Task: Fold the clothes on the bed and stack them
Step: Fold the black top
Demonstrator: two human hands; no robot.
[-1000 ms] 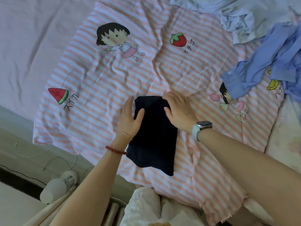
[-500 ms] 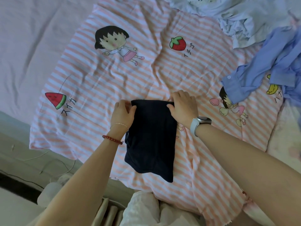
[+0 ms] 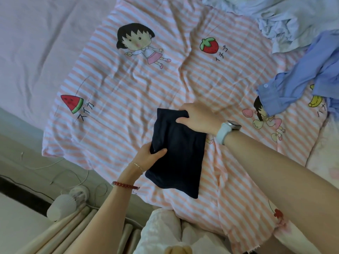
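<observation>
A dark navy garment [image 3: 178,153], folded into a narrow rectangle, lies on the pink-and-white striped sheet [image 3: 128,92] near the bed's front edge. My left hand [image 3: 149,158] grips its left edge about halfway down, thumb on top of the cloth. At the top right corner my right hand [image 3: 199,117], with a watch on its wrist, holds the fabric with the thumb over it and the fingers curled round the edge. A blue shirt [image 3: 300,83] lies crumpled at the right.
A heap of pale blue and white clothes [image 3: 282,17] fills the far right corner. Plain pink bedding [image 3: 36,43] lies to the left. Below the bed's edge are a white fan [image 3: 64,204], a cable and cream curtains [image 3: 60,233]. White cloth [image 3: 161,231] bunches at the bottom.
My left hand slid down from the garment's top left corner to its left edge and took hold there. My right hand stayed at the top right corner and now grips it.
</observation>
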